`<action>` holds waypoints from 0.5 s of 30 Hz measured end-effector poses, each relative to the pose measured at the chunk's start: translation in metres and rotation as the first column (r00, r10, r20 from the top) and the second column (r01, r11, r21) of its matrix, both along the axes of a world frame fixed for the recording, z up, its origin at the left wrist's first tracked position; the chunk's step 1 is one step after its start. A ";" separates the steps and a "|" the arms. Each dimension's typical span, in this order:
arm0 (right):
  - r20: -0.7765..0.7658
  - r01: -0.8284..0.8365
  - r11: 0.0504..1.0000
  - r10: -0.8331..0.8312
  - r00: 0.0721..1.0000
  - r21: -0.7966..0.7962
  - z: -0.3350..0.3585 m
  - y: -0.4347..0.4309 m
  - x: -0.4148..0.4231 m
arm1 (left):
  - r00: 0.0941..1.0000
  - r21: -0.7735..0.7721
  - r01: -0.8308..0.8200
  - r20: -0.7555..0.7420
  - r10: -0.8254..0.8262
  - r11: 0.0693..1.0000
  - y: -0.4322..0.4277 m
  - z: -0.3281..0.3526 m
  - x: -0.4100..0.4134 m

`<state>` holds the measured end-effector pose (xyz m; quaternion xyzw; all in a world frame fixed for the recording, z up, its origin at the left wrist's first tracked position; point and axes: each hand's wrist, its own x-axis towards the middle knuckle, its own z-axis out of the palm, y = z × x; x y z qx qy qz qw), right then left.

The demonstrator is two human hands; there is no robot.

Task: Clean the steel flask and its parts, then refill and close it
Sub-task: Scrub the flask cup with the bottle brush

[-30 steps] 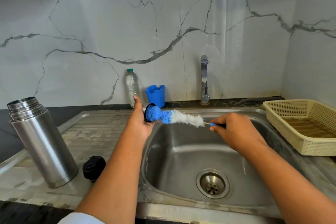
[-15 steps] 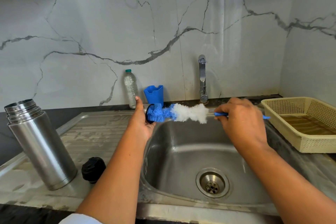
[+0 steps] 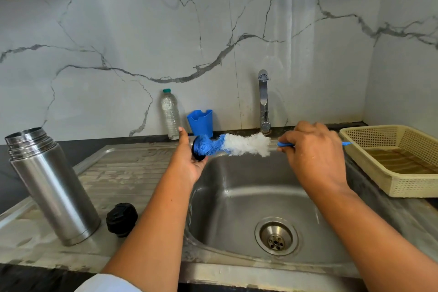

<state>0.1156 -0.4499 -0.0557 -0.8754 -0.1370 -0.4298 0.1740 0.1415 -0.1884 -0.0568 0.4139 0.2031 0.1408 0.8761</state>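
Steel flask (image 3: 51, 187), open at the top, stands upright on the left drainboard (image 3: 123, 173) of a stainless sink (image 3: 248, 187). A black stopper (image 3: 121, 219) sits just beside the flask's base.

Over the back left corner of the basin, the left hand (image 3: 187, 161) cups a small black round flask part (image 3: 198, 153) in its palm. The thumb points up, and the fingers are mostly hidden behind the part. The right hand (image 3: 312, 154), knuckles up, has its fingers wrapped around the thin blue handle of a bottle brush (image 3: 246, 144). The brush lies nearly level between the two hands. Its blue bristle tip presses into the black part, and its white bristles are nearer the right hand.

A chrome tap (image 3: 263, 102) rises behind the basin against a marble-patterned wall. A clear plastic water bottle (image 3: 170, 114) and a blue plastic holder (image 3: 200, 122) stand side by side to the left of the tap. A cream plastic basket (image 3: 391, 173) rests on the right side of the sink.
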 end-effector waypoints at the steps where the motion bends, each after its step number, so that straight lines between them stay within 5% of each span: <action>1: 0.001 0.007 1.000 -0.007 1.000 0.022 0.001 -0.003 0.001 | 1.000 -0.009 -0.016 0.013 0.016 1.000 0.003 0.001 0.001; 15: 0.028 -0.033 0.998 0.034 0.999 -0.047 -0.001 0.007 -0.002 | 0.999 0.012 0.005 0.045 -0.006 1.000 -0.008 0.003 -0.005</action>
